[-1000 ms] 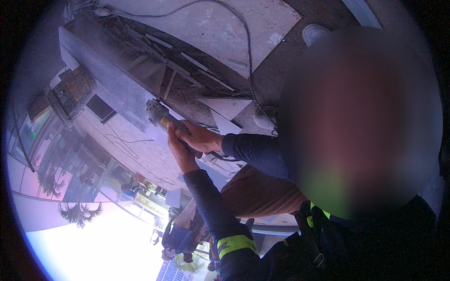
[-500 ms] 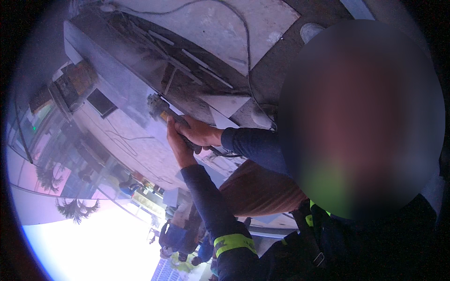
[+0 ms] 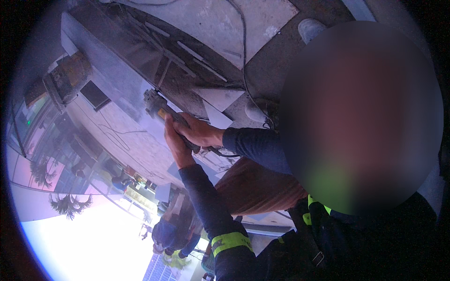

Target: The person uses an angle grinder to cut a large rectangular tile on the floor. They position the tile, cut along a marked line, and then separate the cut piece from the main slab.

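Observation:
An angle grinder (image 3: 154, 102) with a grey metal head and dark body is at the edge of a long, pale slab (image 3: 105, 54). My left hand (image 3: 176, 140) wraps the side of its body. From the right, my right hand (image 3: 200, 132) closes over the same body, its fingers overlapping the left. Both hands grip firmly, hiding much of the housing. A dark power cord leaves the grinder's rear beneath my right wrist. The grinder's disc cannot be made out. Haze, like dust, hangs over the slab around the head.
Triangular pale offcuts (image 3: 224, 96) and narrow strips (image 3: 201, 61) lie on the dirty ground beside the slab. A cable (image 3: 243, 70) runs across a flat board (image 3: 262, 23). A bucket-like container (image 3: 68, 79) stands at far left. Other people (image 3: 166, 232) are in the background. A blurred oval covers the right.
The whole view has shifted slightly, moving the scene a little up and left. Both hands keep their grip on the grinder, which stays at the slab's edge.

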The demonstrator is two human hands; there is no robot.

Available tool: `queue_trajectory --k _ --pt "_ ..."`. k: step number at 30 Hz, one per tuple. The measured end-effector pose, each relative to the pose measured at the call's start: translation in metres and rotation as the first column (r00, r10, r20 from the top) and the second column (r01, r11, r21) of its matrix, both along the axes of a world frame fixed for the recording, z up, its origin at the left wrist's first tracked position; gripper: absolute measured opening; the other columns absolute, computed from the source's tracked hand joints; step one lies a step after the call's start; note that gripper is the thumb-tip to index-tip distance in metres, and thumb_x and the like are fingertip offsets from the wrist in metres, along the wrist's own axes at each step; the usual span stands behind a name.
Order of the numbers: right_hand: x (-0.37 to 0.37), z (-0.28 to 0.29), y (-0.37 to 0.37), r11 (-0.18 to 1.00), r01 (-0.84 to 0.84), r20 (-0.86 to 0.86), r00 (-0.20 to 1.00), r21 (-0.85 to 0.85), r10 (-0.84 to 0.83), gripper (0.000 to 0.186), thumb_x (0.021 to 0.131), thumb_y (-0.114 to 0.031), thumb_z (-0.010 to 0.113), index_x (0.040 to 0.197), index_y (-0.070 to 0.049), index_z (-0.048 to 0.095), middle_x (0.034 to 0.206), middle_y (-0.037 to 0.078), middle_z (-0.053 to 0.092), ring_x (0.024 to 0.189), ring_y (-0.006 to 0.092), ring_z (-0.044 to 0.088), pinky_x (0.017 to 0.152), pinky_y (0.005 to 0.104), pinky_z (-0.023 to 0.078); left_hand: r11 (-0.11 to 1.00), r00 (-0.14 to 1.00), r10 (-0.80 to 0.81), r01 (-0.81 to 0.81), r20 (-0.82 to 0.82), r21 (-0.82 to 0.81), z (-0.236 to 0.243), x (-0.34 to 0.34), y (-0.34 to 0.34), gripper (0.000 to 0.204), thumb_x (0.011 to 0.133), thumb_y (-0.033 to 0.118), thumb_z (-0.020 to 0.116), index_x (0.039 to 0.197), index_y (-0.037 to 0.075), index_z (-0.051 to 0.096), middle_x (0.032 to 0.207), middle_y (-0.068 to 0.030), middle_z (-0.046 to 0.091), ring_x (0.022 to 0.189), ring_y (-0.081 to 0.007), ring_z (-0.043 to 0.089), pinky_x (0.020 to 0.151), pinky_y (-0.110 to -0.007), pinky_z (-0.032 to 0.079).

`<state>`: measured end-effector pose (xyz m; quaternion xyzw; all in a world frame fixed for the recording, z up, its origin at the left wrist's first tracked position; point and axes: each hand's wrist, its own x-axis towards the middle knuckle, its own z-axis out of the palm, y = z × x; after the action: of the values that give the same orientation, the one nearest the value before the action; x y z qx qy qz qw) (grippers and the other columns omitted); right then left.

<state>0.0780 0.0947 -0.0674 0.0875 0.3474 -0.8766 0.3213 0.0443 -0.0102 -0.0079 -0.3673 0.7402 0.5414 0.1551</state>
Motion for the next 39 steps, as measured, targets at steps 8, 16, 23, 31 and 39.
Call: queue_trajectory --k 8,16,23,31,39 --pt "-0.017 -0.012 -0.034 0.954 0.251 -0.183 0.958 0.165 -0.221 0.067 0.111 -0.053 0.041 0.156 -0.005 0.031 0.113 0.020 0.065 0.064 0.0173 0.068 0.042 0.0298 0.050 0.999 1.000 0.029 -0.030 0.011 0.038 -0.007 -0.014 -0.008 0.047 0.107 0.047 0.056 0.113 0.001 0.064 0.098 -0.0089 0.067 0.086 -0.0198 0.067 0.077 -0.036 0.056" --pt "-0.031 -0.002 0.001 0.998 -0.055 0.053 0.997 0.021 0.054 0.065 0.109 -0.053 0.045 0.150 -0.003 0.042 0.123 0.024 0.065 0.099 0.0318 0.069 0.078 0.0444 0.056 1.000 0.999 -0.011 0.011 0.049 0.015 -0.015 -0.029 -0.027 0.049 0.106 0.049 0.057 0.113 0.000 0.064 0.098 -0.0102 0.068 0.086 -0.0214 0.068 0.077 -0.037 0.057" --pt "-0.037 0.003 0.004 0.993 -0.026 0.026 0.999 -0.117 0.029 0.065 0.111 -0.053 0.039 0.153 -0.004 0.032 0.099 0.016 0.067 0.050 0.0150 0.061 0.034 0.0279 0.043 0.999 0.995 -0.002 -0.001 0.101 0.034 -0.016 -0.031 -0.036 0.049 0.106 0.048 0.057 0.114 0.000 0.064 0.100 -0.0104 0.068 0.088 -0.0219 0.068 0.079 -0.037 0.057" --pt "-0.014 -0.009 -0.003 0.993 -0.066 0.001 0.998 -0.093 0.067 0.062 0.111 -0.049 0.041 0.149 0.000 0.037 0.122 0.024 0.062 0.097 0.0281 0.073 0.063 0.0363 0.060 0.996 0.998 0.030 -0.034 0.051 0.081 -0.016 -0.010 -0.026 0.048 0.106 0.047 0.058 0.116 0.001 0.064 0.100 -0.0083 0.067 0.092 -0.0197 0.066 0.082 -0.037 0.055" --pt "0.008 -0.024 -0.035 0.999 -0.005 -0.018 1.000 0.038 0.006 0.068 0.109 -0.054 0.041 0.154 -0.003 0.037 0.135 0.026 0.059 0.106 0.0340 0.071 0.071 0.0410 0.064 0.998 0.999 0.030 -0.032 0.036 0.048 -0.013 0.004 -0.022 0.044 0.107 0.043 0.059 0.115 0.000 0.063 0.100 -0.0070 0.066 0.091 -0.0169 0.065 0.083 -0.034 0.054"
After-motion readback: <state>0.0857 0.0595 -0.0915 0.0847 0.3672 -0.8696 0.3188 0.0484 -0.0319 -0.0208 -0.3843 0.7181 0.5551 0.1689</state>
